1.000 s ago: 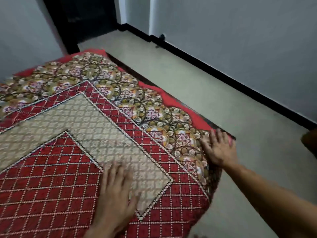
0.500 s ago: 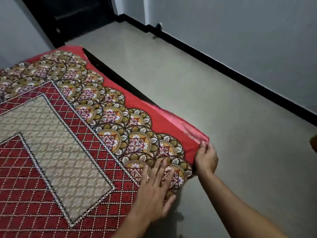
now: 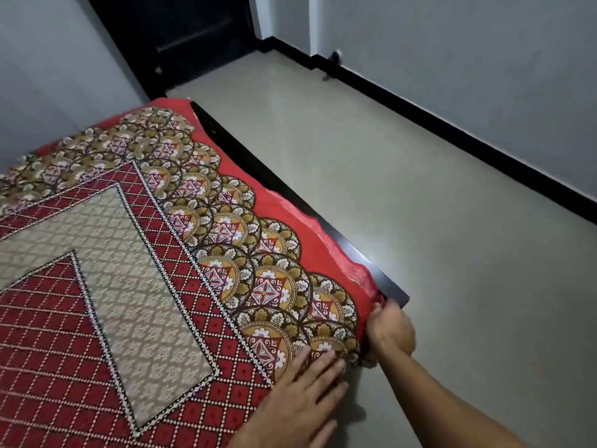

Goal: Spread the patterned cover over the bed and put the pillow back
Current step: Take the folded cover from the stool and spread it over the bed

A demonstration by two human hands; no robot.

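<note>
Now, patterned cover (image 3: 129, 270): we see it flat over the bed (image 3: 361, 258), red edge draping the near corner.
Left hand (image 3: 300, 396): our straight, slightly spread fingers press the cover down.
Right hand (image 3: 392, 331): our curled fingers grip the cover's red edge at the bed's near corner.

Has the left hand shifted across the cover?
Yes. The left hand slid right, off the beige panel onto the medallion border by the bed corner.
</note>
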